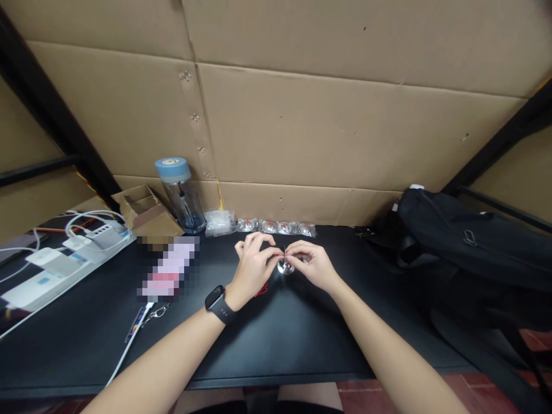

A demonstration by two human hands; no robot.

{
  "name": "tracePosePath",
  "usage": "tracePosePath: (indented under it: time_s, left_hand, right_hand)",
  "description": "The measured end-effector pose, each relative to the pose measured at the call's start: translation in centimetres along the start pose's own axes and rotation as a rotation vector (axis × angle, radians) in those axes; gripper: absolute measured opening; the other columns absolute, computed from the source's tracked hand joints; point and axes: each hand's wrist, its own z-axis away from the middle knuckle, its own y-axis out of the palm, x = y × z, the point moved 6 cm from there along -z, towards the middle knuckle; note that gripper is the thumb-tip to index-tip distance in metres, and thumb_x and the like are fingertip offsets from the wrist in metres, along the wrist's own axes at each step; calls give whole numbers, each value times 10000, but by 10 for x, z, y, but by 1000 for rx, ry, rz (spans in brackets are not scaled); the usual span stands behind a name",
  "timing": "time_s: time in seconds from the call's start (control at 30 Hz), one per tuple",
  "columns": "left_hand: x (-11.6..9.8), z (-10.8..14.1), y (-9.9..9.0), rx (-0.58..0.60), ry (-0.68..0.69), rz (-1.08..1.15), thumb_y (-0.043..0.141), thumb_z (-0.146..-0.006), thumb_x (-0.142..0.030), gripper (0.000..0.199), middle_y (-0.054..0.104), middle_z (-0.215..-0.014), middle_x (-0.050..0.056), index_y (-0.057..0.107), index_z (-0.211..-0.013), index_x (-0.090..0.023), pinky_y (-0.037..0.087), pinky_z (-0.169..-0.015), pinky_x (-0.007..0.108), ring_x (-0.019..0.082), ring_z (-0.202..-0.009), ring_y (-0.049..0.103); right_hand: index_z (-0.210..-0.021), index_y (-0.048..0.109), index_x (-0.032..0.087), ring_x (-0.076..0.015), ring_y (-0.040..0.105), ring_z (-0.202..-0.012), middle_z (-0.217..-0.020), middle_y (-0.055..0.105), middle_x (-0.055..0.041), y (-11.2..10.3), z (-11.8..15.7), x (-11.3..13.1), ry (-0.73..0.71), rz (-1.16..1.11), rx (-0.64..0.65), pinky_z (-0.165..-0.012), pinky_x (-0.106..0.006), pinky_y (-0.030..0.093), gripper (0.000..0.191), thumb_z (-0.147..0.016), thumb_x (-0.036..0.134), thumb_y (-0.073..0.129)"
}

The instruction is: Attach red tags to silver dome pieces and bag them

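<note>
Both hands meet above the middle of the black tabletop (276, 339). A small shiny round metal piece (285, 267) is between them, close to the fingertips. My left hand (254, 265), with a dark watch on the wrist, pinches thumb and index finger at a thin upright part of the piece; its other fingers are raised and bent. From the other side, my right hand (311, 264) pinches the same upright part. A red cord (261, 289) lies below my left hand. What exactly the fingertips grip is too small to tell.
Packaged shiny round pieces (284, 227) and clear bags (219, 222) line the back. A blue-lidded bottle (183, 198) and an open cardboard box (149, 213) stand back left. Left are a blurred pink item (170, 267) and a power strip (64, 270); right, a black backpack (470, 253).
</note>
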Motion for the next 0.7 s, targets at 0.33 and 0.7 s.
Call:
tracePosePath:
  time_s: [0.33, 0.7]
  left_hand:
    - [-1, 3, 6, 27, 39, -23, 680, -926, -310, 96, 661, -1121, 51, 761, -876, -299, 273, -889, 450, 279, -1203, 484]
    - [-4, -1, 8, 282, 93, 114, 763, -736, -333, 578, 534, -1365, 81, 575, -1279, -268, 336, -985, 413, 297, -1275, 461]
  right_hand:
    - [-862, 715, 208, -152, 634, -793, -977, 678, -48, 3, 1, 13, -85, 296, 40, -686, -277, 518, 95, -899, 178, 633]
    - [-798, 686, 184, -134, 590, -829, -1056, 559, -49, 6, 0, 0, 38, 155, 78, -666, -241, 502, 54, -826, 152, 652]
